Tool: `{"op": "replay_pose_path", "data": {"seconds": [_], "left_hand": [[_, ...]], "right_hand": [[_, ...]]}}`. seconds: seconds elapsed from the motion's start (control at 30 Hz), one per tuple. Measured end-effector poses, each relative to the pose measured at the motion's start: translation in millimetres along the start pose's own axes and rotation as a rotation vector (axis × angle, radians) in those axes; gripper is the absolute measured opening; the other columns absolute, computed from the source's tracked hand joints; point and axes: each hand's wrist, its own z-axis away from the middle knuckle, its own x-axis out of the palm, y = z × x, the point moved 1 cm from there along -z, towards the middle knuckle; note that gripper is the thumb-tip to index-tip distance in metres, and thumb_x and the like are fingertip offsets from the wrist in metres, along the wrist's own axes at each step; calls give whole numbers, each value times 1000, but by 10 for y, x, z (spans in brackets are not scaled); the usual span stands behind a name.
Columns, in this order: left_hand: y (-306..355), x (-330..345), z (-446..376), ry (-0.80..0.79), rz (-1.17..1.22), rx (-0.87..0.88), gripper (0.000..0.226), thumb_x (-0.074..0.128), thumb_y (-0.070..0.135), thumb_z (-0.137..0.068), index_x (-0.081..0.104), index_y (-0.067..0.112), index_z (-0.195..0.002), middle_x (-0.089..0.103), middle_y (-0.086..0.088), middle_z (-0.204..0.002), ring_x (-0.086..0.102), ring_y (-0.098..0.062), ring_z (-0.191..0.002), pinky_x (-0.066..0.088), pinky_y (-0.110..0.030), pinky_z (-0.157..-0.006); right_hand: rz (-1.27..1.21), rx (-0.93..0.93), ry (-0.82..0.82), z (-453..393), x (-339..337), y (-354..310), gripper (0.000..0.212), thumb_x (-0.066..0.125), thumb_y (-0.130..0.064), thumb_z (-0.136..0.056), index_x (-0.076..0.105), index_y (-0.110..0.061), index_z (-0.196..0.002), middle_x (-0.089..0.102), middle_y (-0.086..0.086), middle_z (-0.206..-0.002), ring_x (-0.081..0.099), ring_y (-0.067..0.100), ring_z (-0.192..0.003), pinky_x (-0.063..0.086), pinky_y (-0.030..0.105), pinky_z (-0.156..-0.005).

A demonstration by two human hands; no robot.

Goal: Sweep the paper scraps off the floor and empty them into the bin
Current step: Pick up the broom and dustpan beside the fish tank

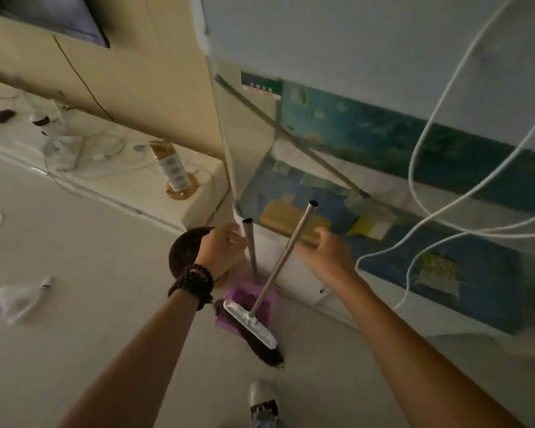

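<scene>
We reach with both hands for the two metal handles leaning upright on the cabinet ahead: our left hand (221, 242), fingers loosely curled, touches the dustpan handle (250, 245), while our right hand (325, 248), fingers spread, sits just right of the broom handle (286, 251), nothing gripped, paper scraps (14, 299) far left on the floor.

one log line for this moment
phase: reaching for tools | left hand: at dustpan handle, grip unclear | right hand: open by broom handle | scraps: on floor
</scene>
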Motion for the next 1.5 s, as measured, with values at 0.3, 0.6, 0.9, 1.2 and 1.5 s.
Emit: {"op": "replay_pose_path", "data": {"seconds": [0.3, 0.6, 0.9, 1.2, 1.5], "left_hand": [[-250, 365, -765, 65, 77, -34, 25, 73, 25, -91, 63, 17, -112, 67, -2, -112, 64, -23, -106, 50, -29, -87], [-373, 428, -967, -109, -44, 22, 27, 69, 23, -92, 76, 18, -118, 75, -5, -114, 71, -23, -98, 57, -36, -95], [-545, 529, -897, -139, -185, 122, 22, 54, 36, -95, 64, 24, -80, 67, -6, -88, 60, -21, -86, 50, -36, -87], [-602, 49, -448, -77, -218, 195, 18, 58, 18, -103, 70, 8, -112, 68, 0, -97, 59, -7, -81, 43, -10, -77], [-328, -1000, 519, 130, -134, 224, 17, 60, 21, -102, 69, 8, -108, 78, -13, -101, 73, -28, -88, 58, -37, -83]], "right_hand": [[-234, 82, 199, -565, 468, 17, 35, 60, -49, -90, 64, -16, -100, 76, 9, -85, 74, 22, -63, 63, 37, -57], [-799, 442, -241, -691, 456, 1, 33, 31, -6, -95, 59, -8, -111, 73, 16, -72, 74, 31, -67, 58, 36, -65], [-940, 839, -770, -611, 766, 70, 21, 53, -6, -95, 49, -5, -74, 57, 16, -61, 59, 21, -48, 50, 22, -38], [-871, 855, -935, -392, 796, -184, 14, 42, -3, -84, 46, -9, -72, 39, 0, -49, 39, 6, -27, 29, 13, -24], [-617, 517, -1203, 401, 50, -925, 18, 56, -25, -78, 52, -11, -68, 44, -3, -41, 30, 5, -16, 20, 7, -24]]}}
